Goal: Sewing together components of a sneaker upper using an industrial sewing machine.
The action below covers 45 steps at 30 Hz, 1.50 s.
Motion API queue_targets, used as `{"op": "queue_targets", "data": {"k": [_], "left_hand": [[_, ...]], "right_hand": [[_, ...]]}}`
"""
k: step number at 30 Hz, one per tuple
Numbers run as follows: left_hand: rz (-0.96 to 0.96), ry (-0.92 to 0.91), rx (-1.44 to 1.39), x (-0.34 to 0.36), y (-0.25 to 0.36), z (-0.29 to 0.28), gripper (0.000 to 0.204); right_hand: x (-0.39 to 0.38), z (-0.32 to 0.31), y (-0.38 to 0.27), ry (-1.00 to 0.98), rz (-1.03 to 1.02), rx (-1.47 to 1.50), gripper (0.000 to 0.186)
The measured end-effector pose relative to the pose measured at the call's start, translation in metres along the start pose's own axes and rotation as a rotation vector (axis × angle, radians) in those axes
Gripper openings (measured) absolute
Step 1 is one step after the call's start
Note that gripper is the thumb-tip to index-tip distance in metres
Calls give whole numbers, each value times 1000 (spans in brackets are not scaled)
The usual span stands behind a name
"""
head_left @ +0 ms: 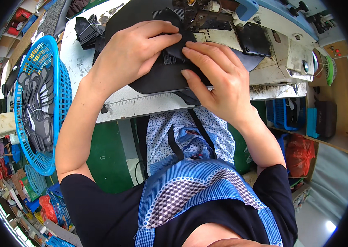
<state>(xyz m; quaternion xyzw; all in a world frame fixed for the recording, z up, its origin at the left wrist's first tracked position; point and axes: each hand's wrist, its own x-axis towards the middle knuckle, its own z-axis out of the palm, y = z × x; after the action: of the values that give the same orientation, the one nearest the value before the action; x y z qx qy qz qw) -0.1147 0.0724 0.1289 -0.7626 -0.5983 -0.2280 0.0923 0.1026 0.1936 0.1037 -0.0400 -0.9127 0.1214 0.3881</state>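
Note:
Both my hands are at a small black piece of material that lies on a wide, flat black sheet in front of a sewing machine. My left hand is closed on the piece from the left, its fingertips pressed down near the machine's plate and its thumb hidden. From the right, my right hand rests on the piece and sheet, fingers stretched forward and thumb apart. Pale striped patches show beside the black piece. Its far end lies close to the needle area, where details are hard to make out.
At left, a blue plastic basket holds many dark, flat cut pieces. A tied black bundle lies on the white table behind my left wrist. Another blue basket and a red bag are at the right.

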Motion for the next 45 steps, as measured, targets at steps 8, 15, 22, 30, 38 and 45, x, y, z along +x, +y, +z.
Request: {"op": "queue_targets", "data": {"k": [8, 15, 22, 30, 38, 45], "left_hand": [[-31, 37, 27, 3, -24, 3, 45], [-96, -15, 12, 8, -38, -4, 42], [15, 31, 70, 10, -81, 3, 40], [-562, 177, -235, -137, -156, 43, 47], [-299, 261, -179, -128, 40, 116, 44], [-252, 64, -122, -93, 103, 147, 57]], "right_hand": [[7, -1, 5, -26, -14, -16, 37], [9, 3, 8, -25, -18, -53, 39], [6, 4, 16, 14, -54, -35, 35], [-82, 11, 11, -85, 79, 128, 20], [-112, 47, 32, -293, 270, 77, 20], [-79, -21, -14, -199, 86, 325, 17]]}}
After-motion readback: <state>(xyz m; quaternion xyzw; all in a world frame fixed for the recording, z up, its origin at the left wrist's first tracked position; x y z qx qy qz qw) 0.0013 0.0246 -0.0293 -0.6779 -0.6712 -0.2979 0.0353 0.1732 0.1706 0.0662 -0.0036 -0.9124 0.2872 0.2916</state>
